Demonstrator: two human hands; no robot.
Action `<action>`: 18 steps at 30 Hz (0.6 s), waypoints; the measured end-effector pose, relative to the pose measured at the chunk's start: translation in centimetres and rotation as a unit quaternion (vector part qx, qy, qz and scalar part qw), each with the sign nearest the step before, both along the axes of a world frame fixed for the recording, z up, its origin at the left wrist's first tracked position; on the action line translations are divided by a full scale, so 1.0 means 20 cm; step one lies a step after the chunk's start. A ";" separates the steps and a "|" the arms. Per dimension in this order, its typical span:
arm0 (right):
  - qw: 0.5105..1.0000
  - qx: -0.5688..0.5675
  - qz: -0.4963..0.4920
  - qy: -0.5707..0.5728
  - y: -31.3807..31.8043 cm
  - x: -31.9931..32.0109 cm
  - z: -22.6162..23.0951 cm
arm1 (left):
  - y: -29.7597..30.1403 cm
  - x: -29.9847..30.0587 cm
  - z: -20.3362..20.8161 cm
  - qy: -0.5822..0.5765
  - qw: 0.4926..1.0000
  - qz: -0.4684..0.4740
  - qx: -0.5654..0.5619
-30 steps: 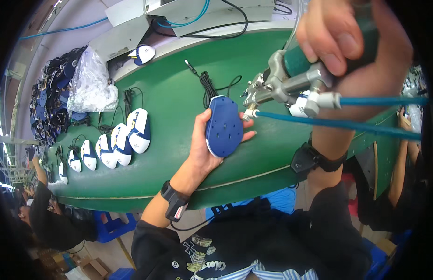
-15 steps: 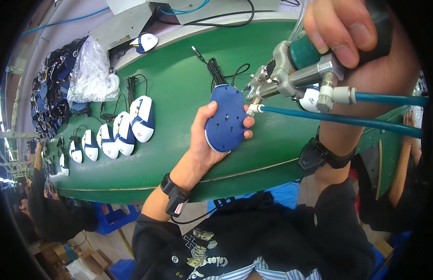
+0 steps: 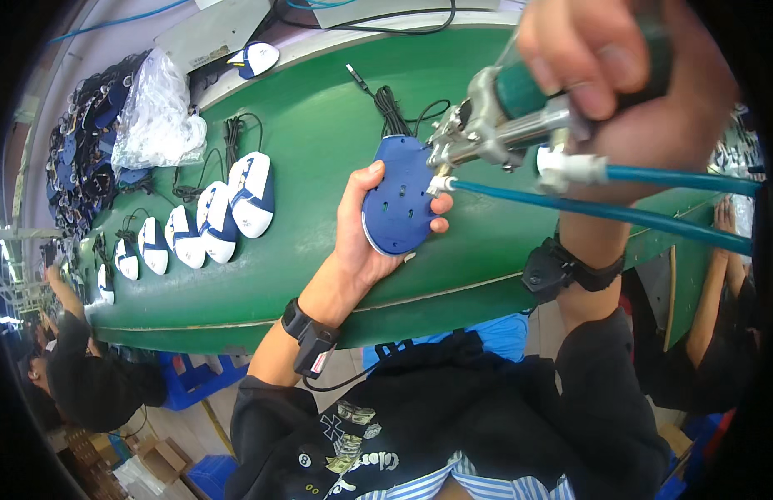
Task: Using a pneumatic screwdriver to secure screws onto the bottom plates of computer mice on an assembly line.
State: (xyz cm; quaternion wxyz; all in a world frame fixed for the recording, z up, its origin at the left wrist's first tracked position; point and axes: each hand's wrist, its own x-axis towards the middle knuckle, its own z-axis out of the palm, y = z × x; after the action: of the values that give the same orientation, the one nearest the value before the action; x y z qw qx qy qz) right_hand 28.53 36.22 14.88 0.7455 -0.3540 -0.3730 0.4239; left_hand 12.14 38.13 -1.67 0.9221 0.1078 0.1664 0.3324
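Head view shows the left hand [image 3: 365,242] closed around a blue mouse shell [image 3: 397,198], held above the green worktop [image 3: 320,125]; it seems light and stiff, best held by its edges. The right hand [image 3: 628,75] grips tightly a pneumatic tool [image 3: 503,125], tip at the shell.

A factory assembly line, this: a long green conveyor belt [image 3: 320,125] runs across the view, carrying a row of white-and-blue computer mice [image 3: 251,193] with coiled cables. A pneumatic screwdriver [image 3: 520,117] fed by blue air hoses [image 3: 603,212] is up at the station, bagged parts [image 3: 157,117] are piled at the belt's far edge, and another worker [image 3: 86,379] sits further down the line.
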 end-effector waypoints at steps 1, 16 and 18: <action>1.000 0.000 -0.002 -0.006 0.01 -0.06 0.03 | 0.01 -0.01 -0.02 -0.004 1.000 -0.012 0.013; 0.991 0.131 -0.012 0.004 0.17 -0.20 -0.03 | 0.06 -0.16 -0.16 -0.063 0.998 -0.018 -0.017; 0.988 0.154 -0.013 0.022 0.18 -0.21 -0.05 | 0.06 -0.17 -0.16 -0.065 0.997 -0.027 -0.017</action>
State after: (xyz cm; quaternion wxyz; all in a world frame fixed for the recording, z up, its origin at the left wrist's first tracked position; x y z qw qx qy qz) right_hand 24.41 39.87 13.94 0.8047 -0.2303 -0.4127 0.3592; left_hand 8.82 39.42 -4.80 0.9413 0.0752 0.1089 0.3104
